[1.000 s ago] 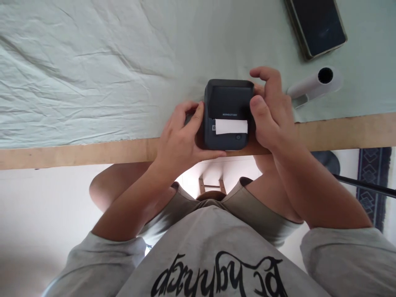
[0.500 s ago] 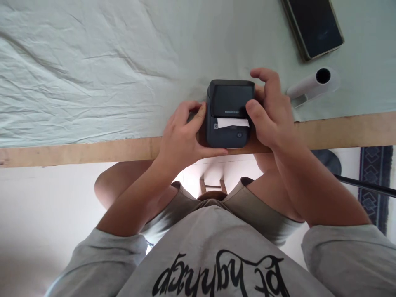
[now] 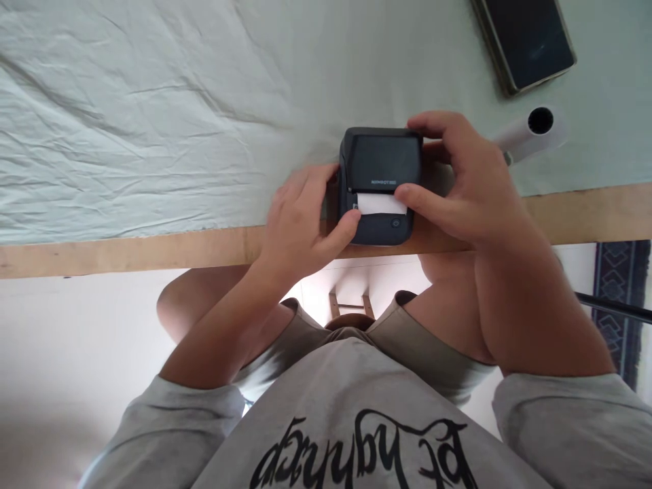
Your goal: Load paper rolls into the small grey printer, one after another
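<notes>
Desk (image 3: 127,252): pale green cloth on top, bare wood strip along the near edge. Right grip (image 3: 458,170), bare hand: closed on the printer's right side, finger at far right corner, thumb at the paper's right end. Left grip (image 3: 300,217): closed on the left side, thumb on the front by the paper's left end. Dark printer (image 3: 390,153) sits at the desk's near edge, its front overlapping the wood strip in view. Phone (image 3: 532,41) to the right, farther from near edge. White tubular device (image 3: 519,138) between phone and near edge. White paper strip (image 3: 377,204) sticks out of printer's slot. Power button (image 3: 396,223) just below it.
</notes>
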A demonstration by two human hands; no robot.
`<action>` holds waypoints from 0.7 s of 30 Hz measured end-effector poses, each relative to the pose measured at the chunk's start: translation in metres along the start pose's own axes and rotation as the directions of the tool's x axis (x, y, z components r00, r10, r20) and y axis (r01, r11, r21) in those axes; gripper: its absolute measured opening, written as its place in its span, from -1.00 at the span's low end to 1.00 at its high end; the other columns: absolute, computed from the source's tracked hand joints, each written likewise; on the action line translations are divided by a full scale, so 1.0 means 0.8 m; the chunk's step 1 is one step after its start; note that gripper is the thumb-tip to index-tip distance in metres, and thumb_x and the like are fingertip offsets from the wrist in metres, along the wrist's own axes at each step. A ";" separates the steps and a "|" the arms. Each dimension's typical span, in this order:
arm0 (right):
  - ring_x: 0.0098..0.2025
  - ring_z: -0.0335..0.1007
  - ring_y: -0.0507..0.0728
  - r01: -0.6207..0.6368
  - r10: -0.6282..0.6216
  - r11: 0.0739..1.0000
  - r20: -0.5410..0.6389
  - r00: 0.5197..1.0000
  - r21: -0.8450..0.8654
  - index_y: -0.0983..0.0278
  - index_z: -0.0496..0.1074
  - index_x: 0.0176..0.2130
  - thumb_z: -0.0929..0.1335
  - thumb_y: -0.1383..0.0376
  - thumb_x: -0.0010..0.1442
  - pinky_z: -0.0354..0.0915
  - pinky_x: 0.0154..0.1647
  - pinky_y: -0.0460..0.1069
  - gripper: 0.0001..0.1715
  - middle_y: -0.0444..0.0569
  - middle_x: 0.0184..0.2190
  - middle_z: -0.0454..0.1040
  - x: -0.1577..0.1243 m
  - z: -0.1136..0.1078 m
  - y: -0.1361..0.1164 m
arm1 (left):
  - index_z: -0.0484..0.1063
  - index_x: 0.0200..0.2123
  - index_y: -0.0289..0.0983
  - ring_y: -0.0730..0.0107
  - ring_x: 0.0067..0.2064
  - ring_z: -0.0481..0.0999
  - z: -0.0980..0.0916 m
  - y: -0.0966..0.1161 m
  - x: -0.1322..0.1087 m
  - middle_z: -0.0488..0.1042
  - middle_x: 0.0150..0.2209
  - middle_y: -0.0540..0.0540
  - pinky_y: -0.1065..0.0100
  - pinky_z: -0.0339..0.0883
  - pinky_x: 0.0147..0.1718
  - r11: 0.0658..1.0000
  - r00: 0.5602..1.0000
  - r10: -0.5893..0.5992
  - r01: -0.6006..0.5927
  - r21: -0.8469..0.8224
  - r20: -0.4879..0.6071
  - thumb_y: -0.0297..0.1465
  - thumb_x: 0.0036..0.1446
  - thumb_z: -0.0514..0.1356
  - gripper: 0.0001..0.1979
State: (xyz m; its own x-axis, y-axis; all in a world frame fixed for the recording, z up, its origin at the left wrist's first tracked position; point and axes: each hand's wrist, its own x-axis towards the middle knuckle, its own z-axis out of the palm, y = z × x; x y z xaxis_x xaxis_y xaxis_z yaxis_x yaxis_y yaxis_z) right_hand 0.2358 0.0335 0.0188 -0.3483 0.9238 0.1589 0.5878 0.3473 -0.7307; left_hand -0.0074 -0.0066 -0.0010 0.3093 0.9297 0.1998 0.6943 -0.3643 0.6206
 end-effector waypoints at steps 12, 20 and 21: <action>-0.53 0.42 -0.05 -0.026 0.057 0.991 -0.238 0.970 0.131 0.03 0.38 0.01 0.37 -0.11 0.33 0.35 -0.52 -0.04 -0.61 -0.23 -0.28 0.42 0.008 0.012 -0.020 | 0.25 0.01 -0.17 0.10 -0.15 0.54 0.010 -0.004 0.005 0.50 -0.12 -0.15 0.13 0.40 -0.19 0.999 1.000 -0.017 0.018 0.027 -0.014 -0.18 0.22 0.19 -0.65; -0.29 0.57 -0.05 0.081 -0.063 0.996 -0.426 0.903 0.022 0.05 0.26 -0.01 0.37 0.26 0.34 0.45 -0.37 -0.07 -0.74 -0.19 0.05 0.24 0.021 0.024 -0.018 | 0.25 0.05 -0.23 -0.02 -0.07 0.55 0.010 -0.004 0.002 0.50 -0.11 -0.22 0.06 0.41 -0.10 0.999 1.000 -0.001 0.001 0.034 0.005 -0.15 0.29 0.14 -0.62; -0.28 0.57 -0.05 0.089 -0.070 0.996 -0.449 0.891 0.020 0.06 0.23 -0.02 0.36 0.30 0.33 0.44 -0.36 -0.07 -0.72 -0.18 0.03 0.21 0.024 0.026 -0.019 | 0.26 0.06 -0.24 -0.03 -0.04 0.55 0.010 -0.004 0.002 0.50 -0.09 -0.24 0.05 0.41 -0.08 1.000 1.000 0.005 -0.005 0.031 0.005 -0.15 0.29 0.13 -0.61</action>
State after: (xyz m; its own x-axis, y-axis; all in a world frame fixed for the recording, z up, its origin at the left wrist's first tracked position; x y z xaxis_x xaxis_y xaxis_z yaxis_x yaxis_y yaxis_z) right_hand 0.2049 0.0422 0.0190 -0.0233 0.8706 0.4914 0.5400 0.4246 -0.7267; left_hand -0.0040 -0.0043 -0.0090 0.3160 0.9276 0.1992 0.7125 -0.3706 0.5958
